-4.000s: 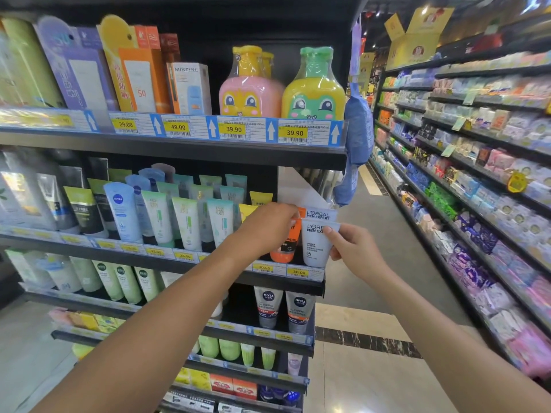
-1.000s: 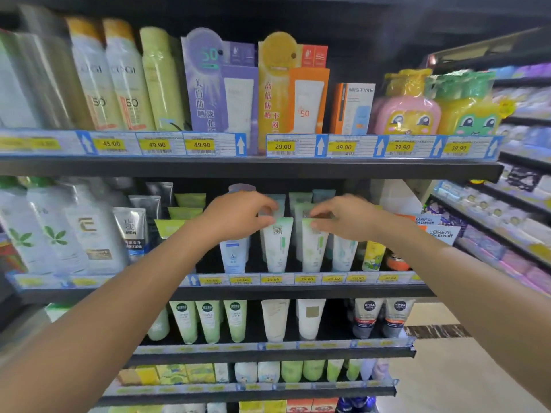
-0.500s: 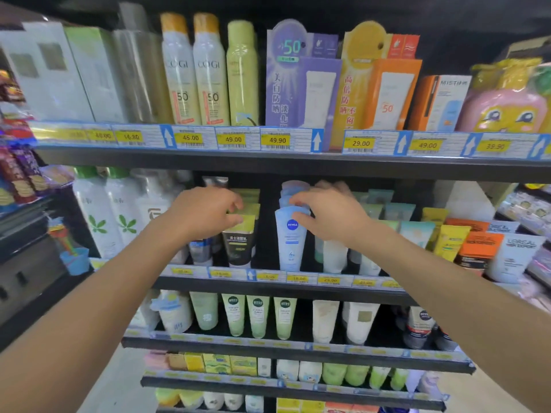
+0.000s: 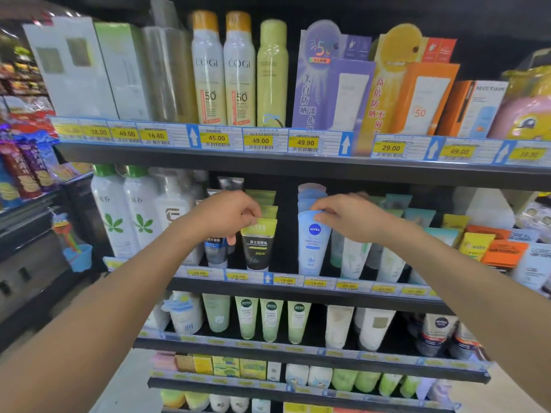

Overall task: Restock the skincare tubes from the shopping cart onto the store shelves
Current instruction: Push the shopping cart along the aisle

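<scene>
Both my hands reach into the second shelf [image 4: 298,289] of a skincare rack. My left hand [image 4: 226,214] pinches the top edge of a black tube with a yellow-green top marked MEN [image 4: 258,248], which stands at the shelf front. My right hand [image 4: 351,217] has its fingertips curled over the top of a pale blue Nivea tube [image 4: 312,245], the front one of a row of blue tubes. Pale green and white tubes [image 4: 354,257] stand to its right. The shopping cart is out of view.
Spray cans [image 4: 208,70] and boxed sunscreens [image 4: 334,84] fill the top shelf. White bottles with green caps [image 4: 111,213] stand left of my left hand. Orange and white tubes [image 4: 504,254] sit far right. Lower shelves hold more tubes. Snack racks [image 4: 24,162] lie at left.
Over four seconds both hands moved left along the shelf from the L'Oreal tubes to the green tubes, then to the black MEN and Nivea tubes. In the last half second they hardly shifted.
</scene>
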Motion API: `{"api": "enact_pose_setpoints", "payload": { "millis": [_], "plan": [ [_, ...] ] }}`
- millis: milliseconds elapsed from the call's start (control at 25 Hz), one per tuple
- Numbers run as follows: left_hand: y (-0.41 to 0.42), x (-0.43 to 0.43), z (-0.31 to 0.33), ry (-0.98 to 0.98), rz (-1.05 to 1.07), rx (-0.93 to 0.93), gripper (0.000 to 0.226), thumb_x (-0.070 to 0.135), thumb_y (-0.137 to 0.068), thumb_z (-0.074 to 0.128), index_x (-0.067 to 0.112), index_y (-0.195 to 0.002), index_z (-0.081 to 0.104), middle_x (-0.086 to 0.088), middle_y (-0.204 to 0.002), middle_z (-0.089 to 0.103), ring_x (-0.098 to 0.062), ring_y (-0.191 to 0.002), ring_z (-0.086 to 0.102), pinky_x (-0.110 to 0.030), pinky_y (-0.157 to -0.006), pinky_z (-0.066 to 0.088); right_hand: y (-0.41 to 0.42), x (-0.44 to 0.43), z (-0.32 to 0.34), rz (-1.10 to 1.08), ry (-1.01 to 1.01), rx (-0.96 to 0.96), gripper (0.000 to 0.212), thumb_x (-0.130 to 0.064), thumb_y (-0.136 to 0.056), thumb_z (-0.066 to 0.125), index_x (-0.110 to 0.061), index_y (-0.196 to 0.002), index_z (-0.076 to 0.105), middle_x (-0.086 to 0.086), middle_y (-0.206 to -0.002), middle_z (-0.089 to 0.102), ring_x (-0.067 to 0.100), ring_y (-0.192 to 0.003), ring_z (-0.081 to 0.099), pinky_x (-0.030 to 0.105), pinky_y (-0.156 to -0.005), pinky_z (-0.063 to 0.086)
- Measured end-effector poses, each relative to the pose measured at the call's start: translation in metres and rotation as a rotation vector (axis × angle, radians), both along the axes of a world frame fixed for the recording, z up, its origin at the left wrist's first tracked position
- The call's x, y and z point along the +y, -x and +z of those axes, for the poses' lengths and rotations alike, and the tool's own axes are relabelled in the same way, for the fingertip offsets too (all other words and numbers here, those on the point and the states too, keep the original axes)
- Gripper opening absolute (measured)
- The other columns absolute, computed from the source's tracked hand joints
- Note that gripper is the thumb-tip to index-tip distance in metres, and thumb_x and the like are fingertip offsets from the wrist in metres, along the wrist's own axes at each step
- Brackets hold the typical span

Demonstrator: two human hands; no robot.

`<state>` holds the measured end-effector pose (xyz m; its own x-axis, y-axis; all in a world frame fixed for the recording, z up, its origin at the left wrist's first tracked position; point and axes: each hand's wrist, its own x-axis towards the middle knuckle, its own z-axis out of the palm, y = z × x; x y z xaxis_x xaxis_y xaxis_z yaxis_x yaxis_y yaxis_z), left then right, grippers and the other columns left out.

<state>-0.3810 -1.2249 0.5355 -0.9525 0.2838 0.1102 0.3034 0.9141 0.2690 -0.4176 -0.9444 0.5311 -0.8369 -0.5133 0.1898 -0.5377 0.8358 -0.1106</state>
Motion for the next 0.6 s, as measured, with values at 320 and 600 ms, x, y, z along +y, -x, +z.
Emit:
{"api": "enact_pose_setpoints", "payload": {
  "millis": [320, 600],
  "plan": [
    [-0.003, -0.046, 0.009, 0.160, 0.201, 0.431, 0.021, 0.038, -0.102, 0.053, 0.038, -0.112, 0.071, 0.010, -0.113, 0.076, -0.019, -0.090, 0.071, -0.035, -0.074, 0.058, -0.022, -0.027, 0.005, -0.051, 0.081, 0.239, 0.031, -0.047, -0.098, 0.056, -0.032, -0.124, 0.066, -0.013, -0.120, 0.070, 0.017, -0.110, 0.062, 0.039, -0.098, 0.048],
    [0.001, -0.068, 0.004, 0.190, 0.207, 0.145, 0.032, 0.048, -0.104, 0.052, 0.028, -0.123, 0.067, 0.000, -0.094, 0.077, -0.007, -0.055, 0.065, -0.031, -0.070, 0.050, -0.017, -0.104, -0.005, 0.056, -0.151, 0.285, 0.029, -0.030, -0.104, 0.040, -0.026, -0.086, 0.063, -0.005, -0.080, 0.064, 0.025, -0.098, 0.057, 0.046, -0.099, 0.036]
  ]
}}
